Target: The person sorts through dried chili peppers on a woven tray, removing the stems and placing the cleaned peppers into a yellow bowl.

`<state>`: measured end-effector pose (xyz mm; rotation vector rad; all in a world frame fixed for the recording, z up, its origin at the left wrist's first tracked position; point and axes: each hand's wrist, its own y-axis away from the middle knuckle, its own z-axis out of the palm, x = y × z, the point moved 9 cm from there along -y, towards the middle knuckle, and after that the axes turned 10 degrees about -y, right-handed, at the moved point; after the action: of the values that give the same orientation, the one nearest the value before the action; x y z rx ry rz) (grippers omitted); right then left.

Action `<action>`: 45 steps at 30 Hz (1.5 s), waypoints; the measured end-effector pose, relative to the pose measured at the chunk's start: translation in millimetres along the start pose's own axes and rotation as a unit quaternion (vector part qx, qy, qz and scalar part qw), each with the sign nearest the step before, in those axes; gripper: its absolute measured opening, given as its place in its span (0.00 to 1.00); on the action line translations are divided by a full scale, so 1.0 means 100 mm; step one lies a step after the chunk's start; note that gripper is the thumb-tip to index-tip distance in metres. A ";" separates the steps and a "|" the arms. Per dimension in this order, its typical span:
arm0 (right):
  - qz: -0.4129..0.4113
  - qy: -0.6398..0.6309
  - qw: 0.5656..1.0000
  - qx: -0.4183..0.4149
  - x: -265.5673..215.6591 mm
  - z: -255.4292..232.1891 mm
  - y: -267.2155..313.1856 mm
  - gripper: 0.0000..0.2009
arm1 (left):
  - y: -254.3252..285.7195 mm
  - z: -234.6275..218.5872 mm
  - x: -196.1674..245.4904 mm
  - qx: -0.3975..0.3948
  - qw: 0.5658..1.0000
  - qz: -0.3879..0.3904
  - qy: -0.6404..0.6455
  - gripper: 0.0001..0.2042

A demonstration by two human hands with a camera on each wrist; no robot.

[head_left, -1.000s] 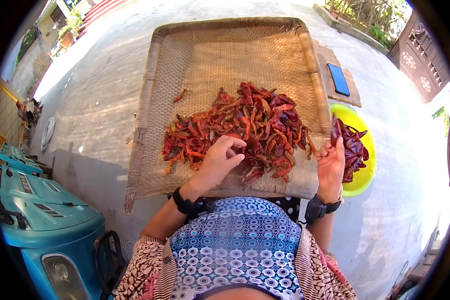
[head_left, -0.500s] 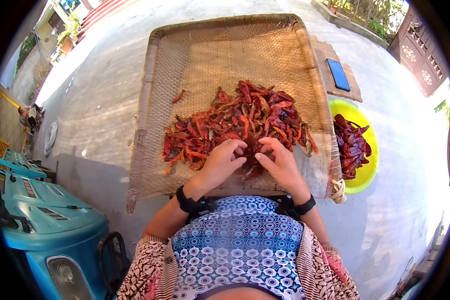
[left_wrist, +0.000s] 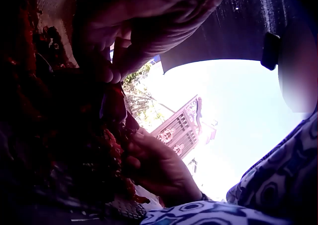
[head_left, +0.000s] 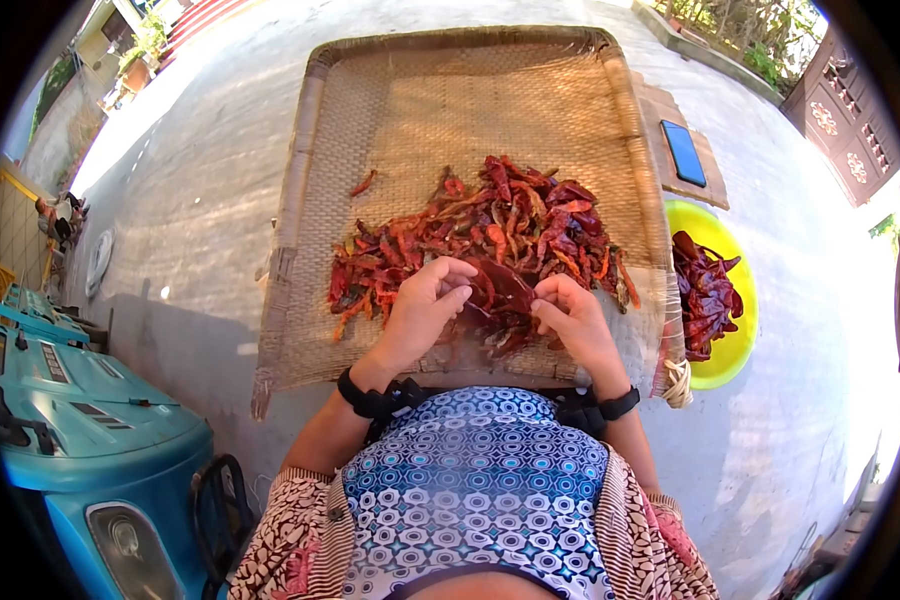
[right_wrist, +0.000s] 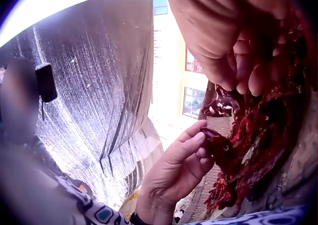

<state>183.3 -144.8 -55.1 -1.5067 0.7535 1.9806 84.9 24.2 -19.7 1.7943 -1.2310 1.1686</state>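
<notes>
Over the near part of a pile of dried red chillies (head_left: 470,225), both hands hold one dark red chilli (head_left: 503,290) stretched between them. My left hand (head_left: 425,308) pinches its left end between thumb and fingers. At the other end, the thumb and fingertips of my right hand (head_left: 575,320) pinch it. The right wrist view shows the glossy, wrinkled skin of the chilli (right_wrist: 222,104) with pale spots, right under the right fingertips. The pile lies on a woven bamboo tray (head_left: 390,110). In the left wrist view the held chilli is mostly in dark shadow.
A yellow-green basin (head_left: 735,355) with darker red chillies (head_left: 708,300) stands right of the tray. Above it, a phone (head_left: 683,153) lies on cardboard (head_left: 712,185). One stray chilli (head_left: 364,183) lies left of the pile. A teal vehicle (head_left: 100,430) stands at the left.
The right hand has come from beside the basin, carrying a dark chilli, to meet the left hand over the pile. Since then the hands have moved slightly apart, with the chilli spread between them.
</notes>
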 end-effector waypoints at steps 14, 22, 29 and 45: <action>-0.161 -0.338 0.906 0.200 -0.42 -1.16 0.35 0.12 | 0.02 -0.11 0.04 0.021 0.982 -0.002 0.189 0.06; -0.029 0.022 0.997 -0.070 -0.31 0.36 0.13 0.12 | 0.05 0.10 0.10 -0.011 0.983 0.002 0.185 0.07; -0.032 0.093 0.993 -0.072 -0.24 0.37 0.11 0.10 | 0.05 0.02 0.02 0.020 0.985 -0.015 0.172 0.07; -0.069 -0.267 0.956 0.103 -0.20 -0.67 0.21 0.17 | 0.05 -0.05 -0.05 0.074 0.956 -0.009 0.285 0.09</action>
<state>218.0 -208.4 -47.7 -0.8189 0.5774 1.9969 78.5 28.2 -22.2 1.4061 -0.7986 1.6527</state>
